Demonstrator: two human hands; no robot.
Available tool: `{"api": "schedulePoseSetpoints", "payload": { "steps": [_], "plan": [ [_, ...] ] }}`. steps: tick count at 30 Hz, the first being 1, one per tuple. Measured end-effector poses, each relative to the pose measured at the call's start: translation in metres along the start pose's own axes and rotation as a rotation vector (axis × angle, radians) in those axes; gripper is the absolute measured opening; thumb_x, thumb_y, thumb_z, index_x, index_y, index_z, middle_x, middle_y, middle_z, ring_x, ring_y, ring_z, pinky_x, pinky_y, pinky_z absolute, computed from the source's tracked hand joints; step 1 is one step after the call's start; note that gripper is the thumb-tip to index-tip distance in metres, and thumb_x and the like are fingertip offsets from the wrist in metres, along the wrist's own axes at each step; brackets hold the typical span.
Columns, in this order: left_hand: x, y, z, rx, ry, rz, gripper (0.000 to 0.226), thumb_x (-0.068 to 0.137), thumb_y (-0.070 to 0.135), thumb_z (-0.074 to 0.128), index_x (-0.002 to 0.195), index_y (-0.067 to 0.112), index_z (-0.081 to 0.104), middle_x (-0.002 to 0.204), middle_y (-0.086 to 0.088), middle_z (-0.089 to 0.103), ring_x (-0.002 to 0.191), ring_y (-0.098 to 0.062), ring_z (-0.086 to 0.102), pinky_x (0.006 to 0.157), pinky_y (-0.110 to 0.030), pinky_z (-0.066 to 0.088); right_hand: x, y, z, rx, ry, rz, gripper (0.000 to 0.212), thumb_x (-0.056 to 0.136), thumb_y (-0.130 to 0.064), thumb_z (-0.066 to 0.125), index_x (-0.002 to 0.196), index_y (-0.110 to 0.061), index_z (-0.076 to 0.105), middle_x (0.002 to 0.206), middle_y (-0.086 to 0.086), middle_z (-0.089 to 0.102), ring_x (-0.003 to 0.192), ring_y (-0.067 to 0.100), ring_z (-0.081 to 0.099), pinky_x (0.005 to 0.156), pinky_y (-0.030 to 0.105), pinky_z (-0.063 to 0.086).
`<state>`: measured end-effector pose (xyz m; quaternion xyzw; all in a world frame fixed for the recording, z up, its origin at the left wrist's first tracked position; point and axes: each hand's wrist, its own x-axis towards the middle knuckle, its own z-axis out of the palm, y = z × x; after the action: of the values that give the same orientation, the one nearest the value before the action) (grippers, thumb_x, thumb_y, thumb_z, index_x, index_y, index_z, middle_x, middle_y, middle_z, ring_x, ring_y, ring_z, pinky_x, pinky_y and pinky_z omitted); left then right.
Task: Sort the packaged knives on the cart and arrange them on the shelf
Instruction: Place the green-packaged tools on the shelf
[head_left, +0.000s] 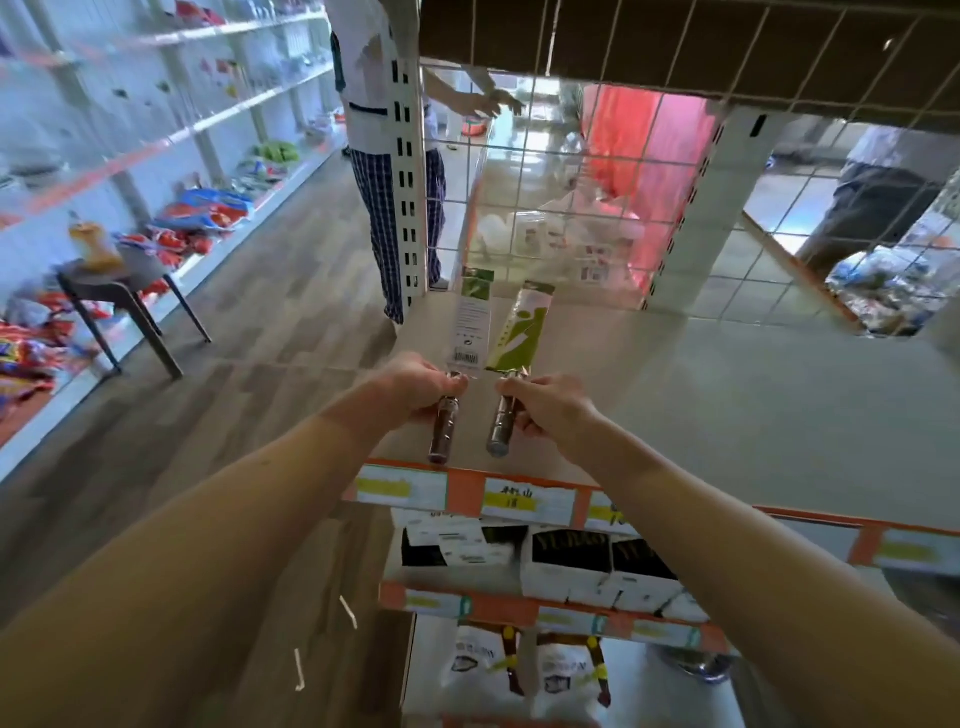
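Nearest, at 6 o'clock, an orange label strip (465, 491) edges the shelf (753, 395). Just past it, the left hand (423, 382) is curled around the handle of the left knife (470, 322). The right hand (545, 402) is clamped on the handle of the right knife (522, 330).

Both knives sit side by side near the shelf's left end, with their sleeves pointing toward 12 o'clock. The left sleeve shows its barcode side and the right one its green printed face. To place them well, I judge they should lie the same face up, handles parallel and butts level with the label strip, and be laid flat before the fingers let go.

It is hard to tell whether the sleeves already rest on the shelf or hang just above it. The cart is out of view. Beyond the wire grid (571, 171) at 12 o'clock, everything is blurred.
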<state>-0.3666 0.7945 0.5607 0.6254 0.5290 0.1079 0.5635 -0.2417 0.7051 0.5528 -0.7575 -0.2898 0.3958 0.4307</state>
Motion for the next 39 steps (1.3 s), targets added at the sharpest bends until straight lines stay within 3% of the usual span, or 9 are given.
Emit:
{"api": "schedulePoseSetpoints", "payload": {
  "steps": [2, 6, 11, 18, 24, 30, 32, 34, 39],
  "plan": [
    [-0.001, -0.002, -0.005, 0.012, 0.007, 0.002, 0.021, 0.089, 0.017, 0.063, 0.076, 0.001, 0.059, 0.068, -0.007, 0.055, 0.058, -0.015, 0.053, 0.062, -0.027, 0.05, -0.001, -0.001, 0.007, -0.024, -0.004, -0.016, 0.029, 0.086, -0.022, 0.065, 0.06, -0.012, 0.055, 0.052, 0.001, 0.047, 0.036, 0.007, 0.043, 0.036, 0.015, 0.035],
    [0.003, -0.012, -0.016, -0.032, 0.043, -0.018, 0.03, 0.088, 0.018, 0.065, 0.103, -0.008, 0.061, 0.074, -0.008, 0.056, 0.073, -0.021, 0.057, 0.082, -0.038, 0.054, -0.002, -0.002, 0.011, -0.05, -0.021, -0.018, 0.028, 0.085, -0.023, 0.065, 0.061, -0.013, 0.054, 0.053, 0.001, 0.047, 0.044, 0.009, 0.041, 0.034, 0.012, 0.032],
    [0.0, -0.011, -0.022, 0.089, 0.054, 0.028, 0.023, 0.088, 0.018, 0.065, 0.101, 0.0, 0.062, 0.07, -0.005, 0.054, 0.059, -0.013, 0.051, 0.054, -0.022, 0.045, -0.003, -0.002, 0.006, -0.061, 0.014, -0.021, 0.031, 0.084, -0.026, 0.067, 0.059, -0.014, 0.052, 0.056, 0.002, 0.048, 0.047, 0.011, 0.041, 0.046, 0.02, 0.034],
    [0.006, -0.012, -0.011, 0.238, 0.103, 0.135, 0.024, 0.083, 0.029, 0.07, 0.09, 0.007, 0.062, 0.07, -0.002, 0.056, 0.061, -0.011, 0.052, 0.06, -0.022, 0.047, -0.008, -0.001, 0.0, -0.132, 0.043, -0.009, 0.027, 0.081, -0.027, 0.068, 0.062, -0.014, 0.054, 0.059, 0.001, 0.05, 0.054, 0.013, 0.045, 0.054, 0.024, 0.039],
    [0.004, -0.008, -0.005, 0.249, 0.117, 0.126, 0.023, 0.083, 0.026, 0.07, 0.089, 0.005, 0.065, 0.066, -0.002, 0.055, 0.055, -0.011, 0.05, 0.042, -0.017, 0.043, -0.011, 0.005, -0.003, -0.192, 0.012, -0.015, 0.026, 0.08, -0.031, 0.07, 0.064, -0.016, 0.056, 0.059, -0.001, 0.051, 0.054, 0.011, 0.046, 0.053, 0.021, 0.038],
    [0.003, -0.011, -0.007, 0.342, 0.256, 0.231, 0.029, 0.08, 0.02, 0.071, 0.1, 0.002, 0.062, 0.087, -0.011, 0.062, 0.083, -0.026, 0.061, 0.081, -0.038, 0.054, -0.011, 0.006, -0.007, -0.199, -0.002, -0.011, 0.025, 0.08, -0.033, 0.07, 0.068, -0.016, 0.056, 0.062, -0.002, 0.053, 0.056, 0.009, 0.047, 0.054, 0.02, 0.04],
    [-0.002, -0.011, -0.005, 0.534, 0.322, 0.302, 0.028, 0.082, 0.021, 0.068, 0.1, 0.004, 0.058, 0.085, -0.008, 0.058, 0.077, -0.023, 0.058, 0.067, -0.033, 0.055, -0.011, 0.007, -0.009, -0.212, -0.007, -0.007, 0.026, 0.081, -0.034, 0.07, 0.068, -0.016, 0.055, 0.061, -0.003, 0.052, 0.054, 0.009, 0.045, 0.052, 0.02, 0.037],
    [-0.005, -0.01, 0.0, 0.678, 0.374, 0.377, 0.026, 0.083, 0.021, 0.066, 0.099, 0.005, 0.053, 0.083, -0.006, 0.054, 0.072, -0.02, 0.054, 0.051, -0.021, 0.043, -0.01, 0.008, -0.01, -0.215, -0.013, -0.005, 0.026, 0.081, -0.033, 0.07, 0.067, -0.016, 0.055, 0.06, -0.003, 0.051, 0.052, 0.008, 0.043, 0.05, 0.019, 0.035],
    [-0.007, -0.006, 0.012, 0.811, 0.434, 0.522, 0.017, 0.08, 0.008, 0.057, 0.083, 0.011, 0.04, 0.077, -0.005, 0.047, 0.06, -0.014, 0.042, 0.046, -0.018, 0.027, -0.009, 0.008, -0.01, -0.245, -0.014, -0.021, 0.028, 0.08, -0.033, 0.07, 0.064, -0.016, 0.055, 0.058, -0.002, 0.05, 0.052, 0.009, 0.043, 0.052, 0.02, 0.036]
  ]
}}
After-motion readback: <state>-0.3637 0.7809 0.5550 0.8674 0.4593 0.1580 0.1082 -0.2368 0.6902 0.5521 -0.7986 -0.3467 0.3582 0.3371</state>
